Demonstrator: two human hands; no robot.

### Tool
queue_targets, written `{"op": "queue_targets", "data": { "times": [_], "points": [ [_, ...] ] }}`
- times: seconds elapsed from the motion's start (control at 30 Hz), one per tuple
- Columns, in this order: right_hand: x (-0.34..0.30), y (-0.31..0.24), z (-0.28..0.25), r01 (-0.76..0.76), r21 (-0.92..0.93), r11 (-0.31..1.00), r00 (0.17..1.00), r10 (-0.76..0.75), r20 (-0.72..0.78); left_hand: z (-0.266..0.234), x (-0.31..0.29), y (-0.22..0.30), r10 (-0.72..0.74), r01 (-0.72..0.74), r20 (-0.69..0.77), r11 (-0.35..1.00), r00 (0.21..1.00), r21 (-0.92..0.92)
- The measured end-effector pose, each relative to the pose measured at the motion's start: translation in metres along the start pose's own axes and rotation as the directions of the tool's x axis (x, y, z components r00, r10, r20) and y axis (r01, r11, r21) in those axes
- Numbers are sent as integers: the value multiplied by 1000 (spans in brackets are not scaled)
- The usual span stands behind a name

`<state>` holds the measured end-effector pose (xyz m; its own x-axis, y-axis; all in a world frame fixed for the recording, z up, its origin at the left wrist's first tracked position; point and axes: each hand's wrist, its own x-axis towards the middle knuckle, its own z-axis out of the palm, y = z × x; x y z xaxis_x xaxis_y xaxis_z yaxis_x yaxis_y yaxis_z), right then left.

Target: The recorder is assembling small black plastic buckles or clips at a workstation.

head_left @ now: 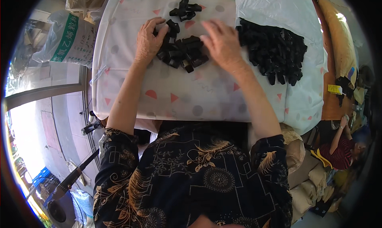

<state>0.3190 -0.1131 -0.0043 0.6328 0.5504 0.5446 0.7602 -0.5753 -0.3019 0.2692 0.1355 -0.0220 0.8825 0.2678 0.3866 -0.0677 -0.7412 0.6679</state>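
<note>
A loose heap of small black plastic parts [181, 52] lies on the patterned tablecloth between my hands. My left hand [149, 41] rests at the heap's left side, thumb and fingers apart around its upper left edge. Close to those fingertips is a single black part [173, 26]. My right hand [223, 45] is over the right side of the heap, somewhat blurred, its fingers stretched out and nothing visible in them. Farther back sits a smaller cluster of the same black parts [185, 9]. What the pieces are exactly cannot be made out.
Right of my right hand, a large pile of black parts [274, 48] spills from a white plastic bag [274, 9]. A white and green sack [67, 39] stands left of the table. A fan [59, 208] is at lower left. Another person [338, 148] sits at far right.
</note>
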Motion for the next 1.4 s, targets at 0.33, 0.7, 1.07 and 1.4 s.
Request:
{"op": "queue_targets", "data": {
  "times": [0.33, 0.7, 1.07, 1.4],
  "points": [
    [-47, 54, -58, 129, -183, 975, 957, -74, 282, 45, 20, 78, 446, -470, 191, 876, 874, 106],
    [-40, 33, -35, -38, -237, 971, 994, 62, 94, 73, -9, 98, 341, -450, 535, 889, 773, 85],
    [-64, 15, -63, 142, -185, 972, 985, -120, 128, 49, -100, 132, 595, -629, 380, 776, 708, -44],
    [-141, 12, -91, -318, 234, 919, 948, 302, 103, 53, -127, 149, 145, 61, 385, 877, 911, -476]
  ]
}}
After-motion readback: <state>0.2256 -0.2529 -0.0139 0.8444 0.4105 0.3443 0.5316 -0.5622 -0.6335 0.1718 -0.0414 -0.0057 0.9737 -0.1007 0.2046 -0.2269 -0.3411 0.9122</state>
